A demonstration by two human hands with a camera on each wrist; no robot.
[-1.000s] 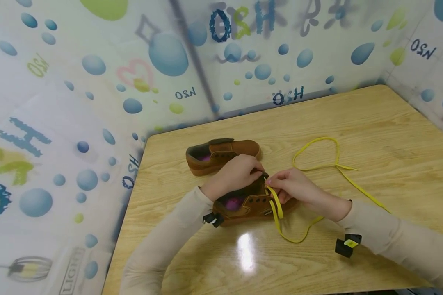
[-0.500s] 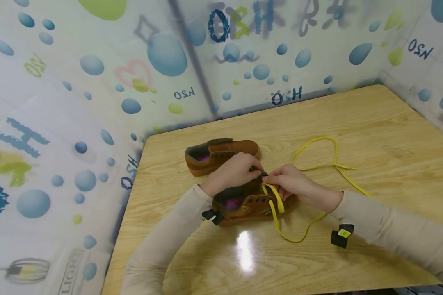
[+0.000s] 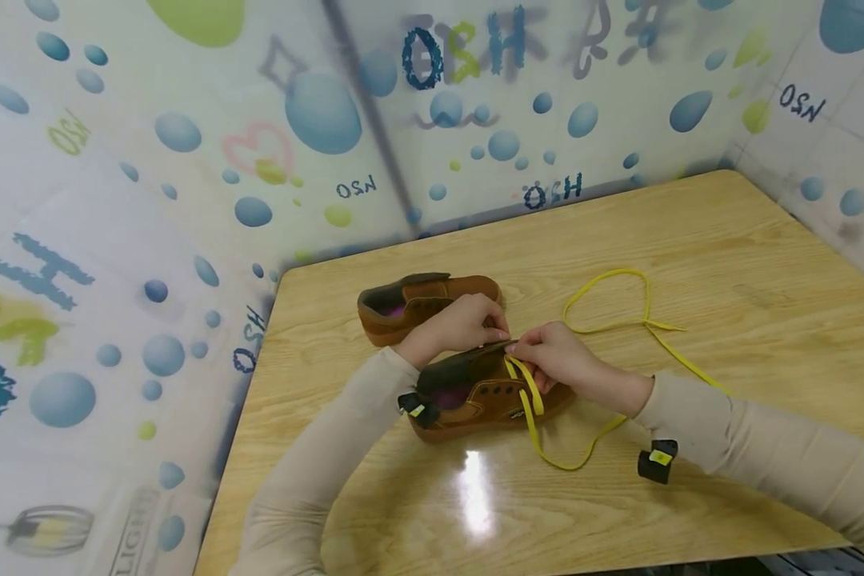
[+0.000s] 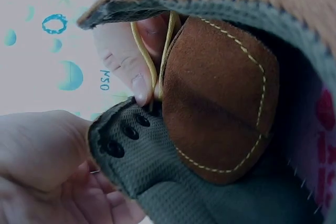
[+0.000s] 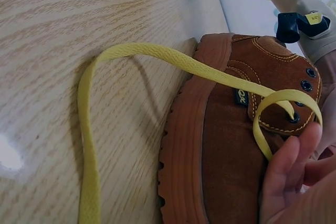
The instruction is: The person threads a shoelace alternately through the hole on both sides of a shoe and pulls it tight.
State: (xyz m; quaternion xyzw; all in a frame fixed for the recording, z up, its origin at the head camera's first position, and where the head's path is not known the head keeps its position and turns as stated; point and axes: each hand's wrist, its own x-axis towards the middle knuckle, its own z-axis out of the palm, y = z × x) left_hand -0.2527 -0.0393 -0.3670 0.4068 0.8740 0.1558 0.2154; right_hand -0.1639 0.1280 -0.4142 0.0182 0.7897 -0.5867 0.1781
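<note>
Worktop (image 3: 374, 512), pale wood grain, glare patch in the foreground. Brown shoe (image 3: 468, 422), upright on it, toe rightward, yellow stitching. Yellow lace (image 5: 88, 129), passing through an eyelet of the nearer flap and curving down to the worktop; another length lies looped to the right. Right hand (image 3: 562, 358), fingers pinching the lace at the farther flap (image 4: 128, 142). Left hand (image 3: 464, 322), fingers gripping that flap's edge. Second brown shoe (image 3: 421, 306), just beyond, upright. Wall (image 3: 259, 96), blue droplets, "H2O" lettering.
</note>
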